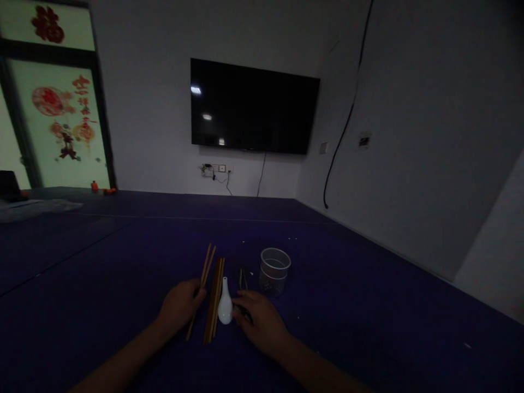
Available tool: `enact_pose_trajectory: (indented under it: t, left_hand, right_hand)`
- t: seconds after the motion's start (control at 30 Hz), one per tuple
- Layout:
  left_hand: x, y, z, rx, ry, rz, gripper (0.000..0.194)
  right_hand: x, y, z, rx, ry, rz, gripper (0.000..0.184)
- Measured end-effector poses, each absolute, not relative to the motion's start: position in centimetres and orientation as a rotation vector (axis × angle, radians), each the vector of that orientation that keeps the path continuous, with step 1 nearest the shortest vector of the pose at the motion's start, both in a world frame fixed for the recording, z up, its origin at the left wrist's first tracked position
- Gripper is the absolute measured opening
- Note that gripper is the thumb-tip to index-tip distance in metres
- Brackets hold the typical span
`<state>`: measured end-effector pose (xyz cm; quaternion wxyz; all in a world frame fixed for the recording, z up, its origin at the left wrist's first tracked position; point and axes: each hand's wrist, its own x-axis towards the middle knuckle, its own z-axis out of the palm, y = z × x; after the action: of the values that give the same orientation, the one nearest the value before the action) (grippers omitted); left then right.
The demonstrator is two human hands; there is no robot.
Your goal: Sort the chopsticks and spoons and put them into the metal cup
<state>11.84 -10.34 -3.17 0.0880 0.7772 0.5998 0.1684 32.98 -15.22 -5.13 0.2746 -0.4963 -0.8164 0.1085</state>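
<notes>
My left hand (182, 303) is closed around a pair of light wooden chopsticks (208, 262), whose tips spread slightly apart at the far end. Just right of it, several brown and tan chopsticks (214, 300) lie side by side on the purple surface. A white soup spoon (225, 308) rests bowl toward me between my hands. My right hand (262, 322) has thumb and fingers around a dark, slim metal utensil (242, 277); its kind is hard to make out, and my fingers partly cover it. Beyond that hand stands a silvery perforated cylindrical holder (273, 281), upright.
The purple surface (123, 262) carries small white specks. At the far left are clear plastic sheeting (45, 207), a dark object (9, 184) and small orange items (95, 186). A black cable (344, 134) hangs down the right wall; a television (254, 106) is mounted ahead.
</notes>
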Motion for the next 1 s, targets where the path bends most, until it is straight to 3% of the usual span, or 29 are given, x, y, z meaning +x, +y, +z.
enact_pose_trajectory:
  t: [0.27,0.7,1.0]
  left_hand:
    - [12.6,-11.1,-4.2,2.278,1.389,1.145,0.039]
    - [13.4,-12.6,-4.4,2.529,1.015,1.286,0.039]
    - [14.1,-13.2,-4.5,2.777,0.684,1.266,0.03]
  right_hand:
    - [32.9,-15.2,-5.4,-1.317,-2.175,0.292,0.028]
    - [32.9,-15.7,-5.0,-1.192,-2.048,0.286,0.034]
    - [31.1,-16.8,-4.0,-0.877,-1.744,0.735,0.044]
